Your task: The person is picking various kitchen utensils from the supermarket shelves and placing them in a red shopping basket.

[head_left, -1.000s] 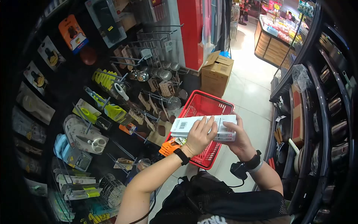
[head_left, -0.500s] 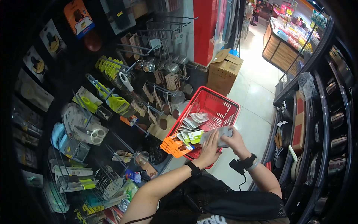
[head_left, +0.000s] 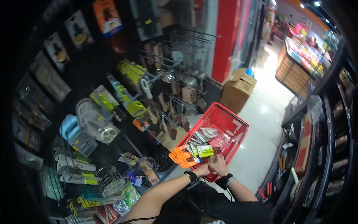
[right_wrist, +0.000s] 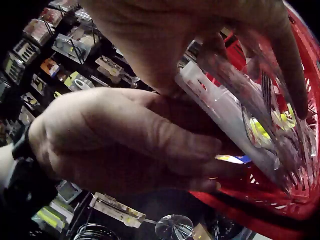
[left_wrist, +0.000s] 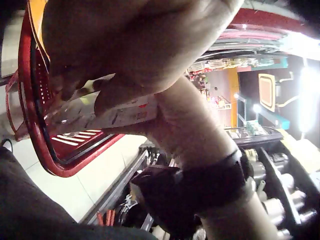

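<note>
The right hand (head_left: pixel 217 164) grips clear plastic packs inside the near end of a red basket (head_left: pixel 244 127). In the right wrist view the right hand (right_wrist: pixel 210 30) curls its fingers around the clear packs (right_wrist: pixel 225 115). Beside it the left hand (right_wrist: pixel 115 140) lies with loosely bent fingers near the packs' lower edge; whether it touches them is unclear. The left wrist view shows the left hand (left_wrist: pixel 135 45) close above a printed pack (left_wrist: pixel 130 115). Orange cards (head_left: pixel 182 156), green-and-white packs (head_left: pixel 203 151) and clear packages (head_left: pixel 206 134) lie in the basket, the cards over its left rim.
Kitchen tools hang from hooks on the left, including a blue grater (head_left: pixel 80 138) and green-handled utensils (head_left: pixel 132 106). An open cardboard box (head_left: pixel 236 91) stands beyond the basket. Shelves of pans (head_left: pixel 298 186) line the right side, beside the tiled aisle (head_left: pixel 261 127).
Both hands have moved down into the basket's near end with the packs. The white-backed packs were higher above the basket before. The head view has shifted, moving the basket right and down in it.
</note>
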Tool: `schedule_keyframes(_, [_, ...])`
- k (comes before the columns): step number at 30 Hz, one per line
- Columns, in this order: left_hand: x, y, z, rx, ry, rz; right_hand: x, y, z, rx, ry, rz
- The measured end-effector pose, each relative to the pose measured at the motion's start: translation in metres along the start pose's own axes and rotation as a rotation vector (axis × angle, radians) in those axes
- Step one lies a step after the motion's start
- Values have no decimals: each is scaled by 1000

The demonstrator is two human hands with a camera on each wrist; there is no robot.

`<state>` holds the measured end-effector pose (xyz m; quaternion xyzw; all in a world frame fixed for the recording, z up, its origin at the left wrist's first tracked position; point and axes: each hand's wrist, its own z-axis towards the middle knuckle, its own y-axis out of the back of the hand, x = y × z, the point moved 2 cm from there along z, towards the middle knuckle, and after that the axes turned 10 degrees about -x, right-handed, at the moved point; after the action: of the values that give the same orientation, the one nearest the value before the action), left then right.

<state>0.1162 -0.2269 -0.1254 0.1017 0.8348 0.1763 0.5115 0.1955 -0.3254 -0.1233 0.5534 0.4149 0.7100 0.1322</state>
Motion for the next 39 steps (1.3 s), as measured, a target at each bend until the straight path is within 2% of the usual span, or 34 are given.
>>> schedule_keyframes(3, [114, -43, 47, 38, 92, 213, -11, -30, -1, 55, -29, -2])
schedule_keyframes(5, [34, -2, 2, 6, 90, 308, -10, -42, 0, 83, -34, -13])
schedule_keyframes(9, [17, 26, -22, 10, -84, 305, -12, -65, 3, 134, -22, -91])
schedule_keyframes(11, [15, 37, -25, 34, -65, 176, -27, -92, 7, 106, -7, -60])
schedule_keyframes(12, [24, 39, -22, -24, -155, 113, -44, -112, 9, 111, 42, -102])
schedule_keyframes(13, [13, 49, -30, -96, -156, 122, -56, -128, 11, 114, 91, -143])
schedule_keyframes(14, [-3, 62, -41, -125, -140, 104, -57, -136, 14, 233, 4, -148])
schedule_keyframes(15, [-12, 74, -49, -153, -124, 86, -82, -164, 20, 397, 8, -200])
schedule_keyframes(16, [-12, 81, -52, -219, -224, 164, -78, -166, 22, 444, -10, -222])
schedule_keyframes(18, [-13, 96, -58, -267, -250, 166, -59, -154, 24, 488, -15, -243])
schedule_keyframes(20, [-16, 108, -69, -292, -246, 139, -48, -146, 28, 584, -233, -209])
schedule_keyframes(21, [-16, 116, -73, -298, -251, 141, -47, -146, 30, 579, -227, -209])
schedule_keyframes(23, [-13, 128, -84, -290, -256, 97, -55, -147, 29, 563, -301, -47])
schedule_keyframes(24, [-19, 137, -95, -324, -276, -25, -59, -149, 29, 701, -431, 108])
schedule_keyframes(25, [-23, 147, -106, -303, -216, 61, -63, -146, 33, 694, -432, 110])
schedule_keyframes(27, [-20, 162, -122, -400, -223, 6, -46, -126, 29, 1069, -300, 456])
schedule_keyframes(28, [-14, 170, -128, -486, -201, -36, -39, -115, 28, 1125, -300, 489])
schedule_keyframes(29, [-12, 179, -133, -540, -122, -194, -39, -117, 29, 1120, -300, 492])
schedule_keyframes(31, [-5, 203, -138, -869, -181, -241, -41, -121, 30, 1026, -152, 157])
schedule_keyframes(32, [-5, 218, -139, -1008, -209, -256, -42, -120, 27, 1022, -152, 156])
schedule_keyframes(34, [-17, 255, -142, -1227, -267, -257, -44, -112, 22, 683, 23, -19])
schedule_keyframes(35, [-26, 274, -144, -1305, -298, -241, -39, -109, 16, 681, 25, -21])
schedule_keyframes(37, [-33, 310, -134, -1303, -402, -428, -24, -91, 5, 243, 268, -319])
schedule_keyframes(38, [-30, 330, -126, -1415, -427, -218, -15, -77, 1, 223, 215, -184])
schedule_keyframes(39, [-40, 346, -125, -1514, -450, -1, -13, -71, 0, 220, 208, -182])
